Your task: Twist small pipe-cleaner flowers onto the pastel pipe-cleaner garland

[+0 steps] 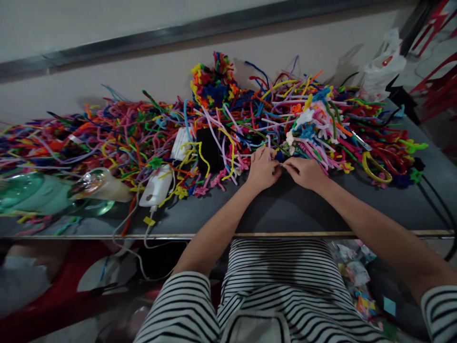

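Observation:
Close together over the front of the dark table (285, 209), my two hands nearly meet at the fingertips. My left hand (263, 169) is closed around a pale purple fuzzy stem (269, 142) that sticks up between its fingers. My right hand (303, 172) is pinched at the same spot, on something too small to make out. A bit of dark blue fuzz (279, 156) shows just behind the fingertips. Beyond both hands lies a long heap of multicoloured fuzzy stems (250, 119), with a colourful bundle (214, 81) on top against the wall.
Yellow-handled scissors (374, 169) and a red-handled pair (394, 162) lie to the right. Leftward are a white power device (156, 186) with cables, a plastic cup (103, 186), a green bottle (35, 194) and a black phone-like object (208, 151). A plastic bag (382, 71) stands back right.

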### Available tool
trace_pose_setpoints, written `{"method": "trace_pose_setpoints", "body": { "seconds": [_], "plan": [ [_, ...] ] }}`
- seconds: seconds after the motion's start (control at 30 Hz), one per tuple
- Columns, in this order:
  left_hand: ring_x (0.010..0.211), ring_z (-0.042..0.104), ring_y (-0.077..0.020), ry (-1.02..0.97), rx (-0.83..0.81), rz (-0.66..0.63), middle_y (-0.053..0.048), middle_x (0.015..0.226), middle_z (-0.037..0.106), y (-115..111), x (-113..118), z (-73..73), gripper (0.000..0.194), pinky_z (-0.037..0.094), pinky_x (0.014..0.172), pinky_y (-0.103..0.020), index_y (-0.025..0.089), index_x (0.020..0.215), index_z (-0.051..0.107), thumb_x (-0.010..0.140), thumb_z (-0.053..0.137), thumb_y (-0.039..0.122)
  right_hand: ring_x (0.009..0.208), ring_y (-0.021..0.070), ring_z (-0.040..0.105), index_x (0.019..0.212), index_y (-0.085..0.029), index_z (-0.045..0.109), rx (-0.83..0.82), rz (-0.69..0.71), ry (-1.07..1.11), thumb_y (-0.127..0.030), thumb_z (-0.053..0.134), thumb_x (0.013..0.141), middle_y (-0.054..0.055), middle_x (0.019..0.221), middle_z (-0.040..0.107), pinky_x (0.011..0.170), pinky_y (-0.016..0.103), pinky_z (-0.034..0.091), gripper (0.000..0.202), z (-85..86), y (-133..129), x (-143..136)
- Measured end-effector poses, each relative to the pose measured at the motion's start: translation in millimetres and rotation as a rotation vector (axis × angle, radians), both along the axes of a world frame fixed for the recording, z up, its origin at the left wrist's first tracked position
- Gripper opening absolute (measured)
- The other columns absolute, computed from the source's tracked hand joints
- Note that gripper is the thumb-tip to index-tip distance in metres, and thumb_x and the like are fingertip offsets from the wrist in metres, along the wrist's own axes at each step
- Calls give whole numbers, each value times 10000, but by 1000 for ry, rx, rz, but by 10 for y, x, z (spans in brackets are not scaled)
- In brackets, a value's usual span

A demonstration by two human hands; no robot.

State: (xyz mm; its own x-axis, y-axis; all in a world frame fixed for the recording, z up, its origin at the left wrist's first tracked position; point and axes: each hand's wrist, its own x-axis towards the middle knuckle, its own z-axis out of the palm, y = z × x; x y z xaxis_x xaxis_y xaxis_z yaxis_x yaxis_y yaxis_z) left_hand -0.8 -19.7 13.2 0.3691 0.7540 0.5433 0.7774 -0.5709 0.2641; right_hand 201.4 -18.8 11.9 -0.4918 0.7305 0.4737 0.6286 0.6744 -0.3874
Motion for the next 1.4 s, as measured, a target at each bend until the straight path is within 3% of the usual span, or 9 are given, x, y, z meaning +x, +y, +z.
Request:
{"method": "trace_pose_setpoints", "body": {
  "seconds": [0.07,0.17,0.33,0.53,0.7,0.83,0.97,1.13,1.4],
  "plan": [
    [1175,457,-318,-98,-25,34,-111,1095,564,8,-21,-5,134,362,1017,-509,197,772,730,850,640,257,835,203,726,1014,-217,730,-51,81,7,-314,493,1004,49,946,782,724,312,469,256,10,4,11],
    [1153,479,-267,-178,-140,-66,-81,1096,544,30,-60,-13,181,346,1078,-491,217,790,742,894,615,292,771,184,722,907,-230,746,-154,154,-30,-236,525,966,12,842,776,707,297,474,229,6,77,64],
    [1136,481,-258,-42,-206,-273,-85,1100,534,39,-73,15,204,370,1059,-468,209,759,741,893,611,292,851,198,739,982,-238,773,-48,50,-96,-234,562,961,20,955,795,732,306,492,212,-26,157,116],
    [1262,427,-350,225,-16,-102,-131,1175,555,-33,-57,123,137,368,1016,-526,176,837,733,868,619,244,858,206,745,1035,-183,750,162,-37,-124,-311,462,1042,51,973,792,725,316,496,316,-19,20,20],
    [1241,449,-345,106,37,38,-140,1180,569,-43,-87,107,216,364,1017,-544,192,891,734,943,545,283,859,205,755,1022,-201,757,99,48,-106,-307,519,1015,35,957,795,723,306,510,260,-33,11,29],
    [1215,473,-304,34,-33,-78,-131,1175,561,-10,-104,57,324,368,1050,-522,207,891,747,993,495,383,864,206,756,991,-231,783,-28,47,-123,-241,571,963,22,937,799,725,303,520,214,-31,104,118],
    [1274,459,-324,113,-38,-132,-144,1241,554,-13,-150,79,353,368,1063,-532,198,901,744,1000,480,410,868,212,749,1009,-235,791,-59,2,-186,-220,567,955,36,952,798,722,309,509,231,38,147,177],
    [1354,457,-323,294,80,-112,-109,1350,588,-6,-272,162,173,352,1083,-504,246,993,710,956,543,269,786,230,719,929,-182,762,48,-107,-290,-302,544,987,82,863,776,653,312,441,256,120,49,117],
    [1272,572,-211,311,166,-104,-51,1303,679,83,-338,20,335,359,1079,-419,291,1155,630,937,443,120,694,208,661,959,-133,740,121,-128,-387,-298,419,1038,111,772,742,591,317,348,369,174,-153,-15]
  ]
}}
